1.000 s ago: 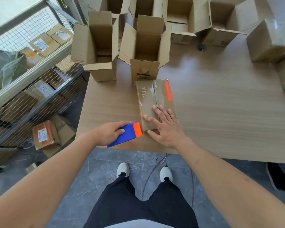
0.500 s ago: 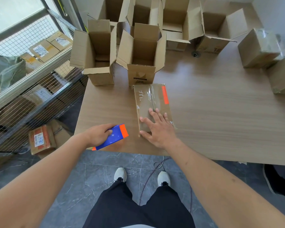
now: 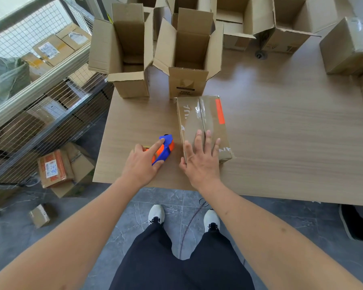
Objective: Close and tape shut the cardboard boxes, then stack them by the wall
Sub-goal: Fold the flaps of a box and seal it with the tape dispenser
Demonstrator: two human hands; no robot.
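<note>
A closed cardboard box [image 3: 201, 120] with clear tape along its seam and an orange strip lies on the wooden table [image 3: 281, 143] near the front edge. My right hand [image 3: 200, 162] rests flat on the box's near end, fingers straight and spread. Just left of the box, a blue and orange tape dispenser [image 3: 165, 148] sits on the table. My left hand [image 3: 143, 164] holds it, index finger stretched along its top and thumb against its side.
Two open upright boxes [image 3: 124, 55] [image 3: 187, 57] stand right behind the taped box, with more open boxes [image 3: 281, 24] at the back. Taped boxes [image 3: 348, 47] sit at the right edge. A wire-mesh rack [image 3: 40, 97] with parcels stands left of the table.
My left hand carried the tape dispenser from beyond the table's front edge onto the table beside the box. My right hand stayed flat on the box.
</note>
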